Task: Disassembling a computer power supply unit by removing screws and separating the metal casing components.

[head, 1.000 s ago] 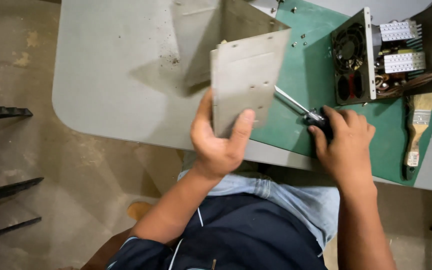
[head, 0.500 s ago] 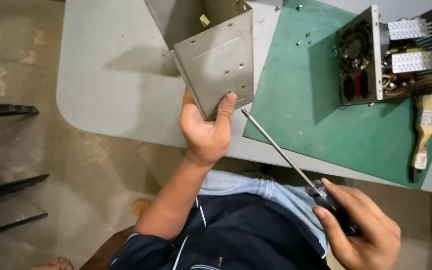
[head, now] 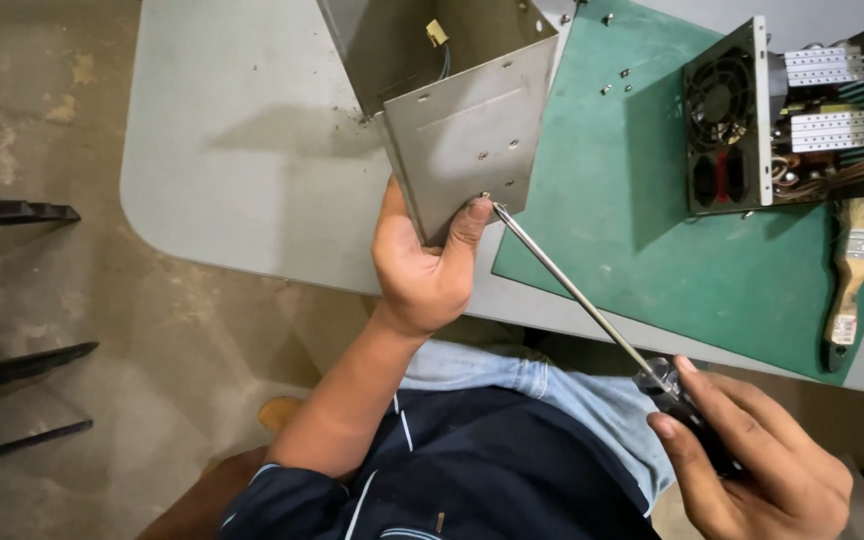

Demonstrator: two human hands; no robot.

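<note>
Your left hand [head: 422, 270] pinches the metal cover [head: 467, 140] at its lower corner, over the bench [head: 242, 170] edge — your right hand [head: 752, 460] wraps the screwdriver [head: 592, 305], tip touching that corner.

A: Soft, even light is falling from above; nothing is glaring, though the metal cover [head: 467, 140] is picking up a dull sheen.

B: Its shadow is lying left of it on the table [head: 242, 150]. The right hand [head: 752, 465] is blurring slightly, and the table's edges are bowing near the corners.
</note>
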